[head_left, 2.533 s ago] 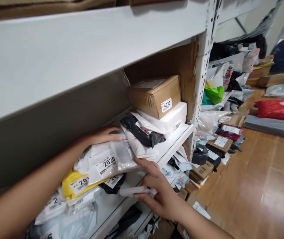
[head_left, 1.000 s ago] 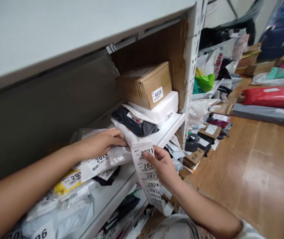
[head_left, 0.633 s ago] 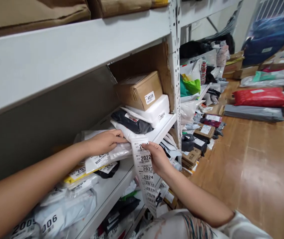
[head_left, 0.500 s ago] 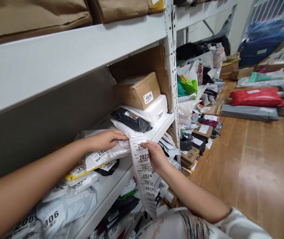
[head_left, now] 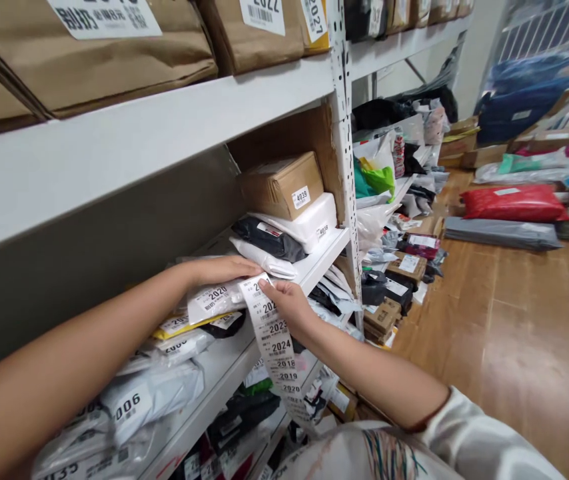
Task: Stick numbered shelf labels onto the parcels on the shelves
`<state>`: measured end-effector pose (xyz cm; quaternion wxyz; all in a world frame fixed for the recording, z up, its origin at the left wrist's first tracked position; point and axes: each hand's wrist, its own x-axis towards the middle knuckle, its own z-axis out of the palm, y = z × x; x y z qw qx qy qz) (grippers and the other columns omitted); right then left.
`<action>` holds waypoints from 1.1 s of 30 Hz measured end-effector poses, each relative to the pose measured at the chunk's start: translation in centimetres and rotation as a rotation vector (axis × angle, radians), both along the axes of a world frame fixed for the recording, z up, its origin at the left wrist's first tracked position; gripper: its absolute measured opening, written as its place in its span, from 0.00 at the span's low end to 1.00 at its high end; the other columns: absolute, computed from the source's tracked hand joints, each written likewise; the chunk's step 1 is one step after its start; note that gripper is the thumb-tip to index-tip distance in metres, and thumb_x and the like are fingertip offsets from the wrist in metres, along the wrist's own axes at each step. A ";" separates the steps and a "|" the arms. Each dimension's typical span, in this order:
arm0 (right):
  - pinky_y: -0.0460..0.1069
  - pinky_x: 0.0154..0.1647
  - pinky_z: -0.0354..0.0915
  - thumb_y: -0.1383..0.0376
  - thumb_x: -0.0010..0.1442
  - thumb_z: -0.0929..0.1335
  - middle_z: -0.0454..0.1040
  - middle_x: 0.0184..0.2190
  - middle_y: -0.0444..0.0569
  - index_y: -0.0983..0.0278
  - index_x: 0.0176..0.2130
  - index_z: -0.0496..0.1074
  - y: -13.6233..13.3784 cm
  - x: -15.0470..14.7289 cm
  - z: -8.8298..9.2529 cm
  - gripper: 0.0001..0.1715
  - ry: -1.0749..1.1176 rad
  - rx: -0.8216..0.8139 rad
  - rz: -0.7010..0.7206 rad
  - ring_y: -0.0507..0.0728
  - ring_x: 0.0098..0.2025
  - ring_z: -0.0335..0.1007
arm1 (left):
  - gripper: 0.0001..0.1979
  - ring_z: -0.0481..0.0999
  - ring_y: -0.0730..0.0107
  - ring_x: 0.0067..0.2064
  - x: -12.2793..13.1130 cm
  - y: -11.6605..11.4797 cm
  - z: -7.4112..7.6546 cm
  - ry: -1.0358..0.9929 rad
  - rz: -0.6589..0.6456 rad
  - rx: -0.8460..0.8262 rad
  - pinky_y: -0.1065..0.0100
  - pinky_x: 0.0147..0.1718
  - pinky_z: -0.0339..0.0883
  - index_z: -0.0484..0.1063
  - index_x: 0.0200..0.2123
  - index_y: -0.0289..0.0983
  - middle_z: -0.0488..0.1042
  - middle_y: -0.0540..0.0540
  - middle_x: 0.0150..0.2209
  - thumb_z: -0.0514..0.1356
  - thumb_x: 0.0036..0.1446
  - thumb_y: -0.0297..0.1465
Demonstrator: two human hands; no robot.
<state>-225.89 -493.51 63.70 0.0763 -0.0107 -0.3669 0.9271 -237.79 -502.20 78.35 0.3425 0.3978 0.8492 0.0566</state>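
Brown cartons (head_left: 114,73) are sitting on a white upper shelf (head_left: 164,127), a box labelled 4039 (head_left: 279,187) is resting on a white box (head_left: 317,220), a black parcel (head_left: 269,239) is lying beside it, a red parcel (head_left: 514,204) is lying beyond a grey package (head_left: 502,233) on wooden flooring (head_left: 504,333)

From where I stand, the right fingers (head_left: 270,289) cover part of the top two numbers on the label strip (head_left: 277,347), and its low end is too small to read. The left hand (head_left: 224,269) hides some of the clear bag (head_left: 204,308), which half buries a yellow parcel (head_left: 164,332). Upper brown parcels (head_left: 129,73) run out of sight; the far blue bundle (head_left: 507,113) is blurred.
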 end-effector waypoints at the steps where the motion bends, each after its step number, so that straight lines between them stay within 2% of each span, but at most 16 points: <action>1: 0.45 0.20 0.49 0.45 0.43 0.75 0.65 0.14 0.39 0.65 0.19 0.65 -0.2 -0.1 0.2 0.29 -0.025 0.028 -0.027 0.46 0.16 0.53 | 0.22 0.70 0.59 0.55 -0.2 -0.1 -0.1 -0.045 0.007 0.006 0.64 0.55 0.60 0.76 0.49 0.38 0.74 0.45 0.53 0.55 0.60 0.45; 8: 0.45 0.18 0.46 0.46 0.42 0.75 0.60 0.12 0.37 0.63 0.16 0.60 -0.7 -0.8 0.9 0.31 -0.115 0.088 -0.124 0.45 0.15 0.49 | 0.18 0.71 0.61 0.52 -1.0 -0.8 -0.6 -0.173 0.049 0.043 0.68 0.53 0.61 0.76 0.49 0.40 0.76 0.49 0.51 0.58 0.57 0.38; 11: 0.44 0.18 0.49 0.47 0.42 0.75 0.65 0.13 0.39 0.65 0.18 0.64 -0.4 -0.7 1.0 0.28 -0.119 0.055 -0.066 0.46 0.16 0.54 | 0.20 0.71 0.61 0.53 -1.0 -0.8 -0.5 -0.210 -0.020 0.009 0.68 0.52 0.61 0.74 0.51 0.39 0.75 0.48 0.52 0.59 0.58 0.41; 14: 0.45 0.20 0.56 0.53 0.41 0.77 0.71 0.16 0.43 0.66 0.22 0.70 -0.1 -0.6 1.1 0.22 -0.155 -0.004 0.058 0.50 0.18 0.62 | 0.21 0.70 0.61 0.53 -1.2 -0.8 -0.2 -0.135 -0.121 -0.038 0.69 0.51 0.61 0.73 0.51 0.39 0.74 0.47 0.52 0.58 0.59 0.44; 16: 0.46 0.21 0.58 0.55 0.40 0.78 0.72 0.17 0.44 0.66 0.23 0.71 0.1 -0.5 1.0 0.20 -0.175 -0.030 0.084 0.51 0.18 0.65 | 0.21 0.70 0.61 0.53 -1.2 -0.8 -0.1 -0.097 -0.172 -0.041 0.69 0.51 0.61 0.73 0.51 0.39 0.74 0.47 0.52 0.56 0.61 0.44; 19: 0.45 0.19 0.56 0.54 0.41 0.78 0.70 0.14 0.42 0.65 0.20 0.68 0.0 -0.8 1.0 0.22 -0.196 -0.022 0.042 0.49 0.16 0.62 | 0.20 0.71 0.62 0.50 -0.8 -0.7 0.0 -0.030 -0.227 -0.031 0.69 0.48 0.62 0.73 0.50 0.38 0.75 0.46 0.49 0.53 0.63 0.43; 24: 0.44 0.15 0.48 0.51 0.39 0.78 0.62 0.09 0.38 0.62 0.14 0.60 0.0 -0.8 1.1 0.29 -0.240 0.006 -0.022 0.46 0.13 0.53 | 0.19 0.73 0.63 0.43 0.6 -0.4 -0.2 0.182 -0.279 -0.025 0.69 0.42 0.64 0.74 0.43 0.36 0.77 0.46 0.42 0.51 0.63 0.43; 29: 0.45 0.19 0.57 0.53 0.35 0.80 0.71 0.15 0.43 0.66 0.20 0.68 0.8 0.5 0.6 0.25 -0.211 -0.030 0.193 0.50 0.17 0.63 | 0.17 0.72 0.62 0.50 1.6 -0.4 -0.5 0.361 -0.336 -0.092 0.67 0.49 0.63 0.71 0.50 0.37 0.74 0.42 0.51 0.50 0.64 0.37; 31: 0.45 0.19 0.56 0.54 0.34 0.80 0.70 0.15 0.42 0.65 0.19 0.67 0.6 0.9 0.2 0.26 -0.201 -0.050 0.189 0.49 0.16 0.62 | 0.18 0.70 0.61 0.52 1.8 -0.6 -0.6 0.434 -0.359 -0.104 0.65 0.52 0.61 0.70 0.52 0.37 0.73 0.41 0.52 0.50 0.64 0.36; 33: 0.45 0.19 0.54 0.52 0.38 0.79 0.68 0.14 0.41 0.64 0.19 0.64 0.0 1.2 -0.2 0.27 -0.219 -0.092 0.122 0.48 0.16 0.60 | 0.18 0.69 0.60 0.52 1.9 -0.7 -0.8 0.475 -0.378 -0.102 0.63 0.53 0.61 0.69 0.53 0.37 0.71 0.40 0.52 0.49 0.65 0.36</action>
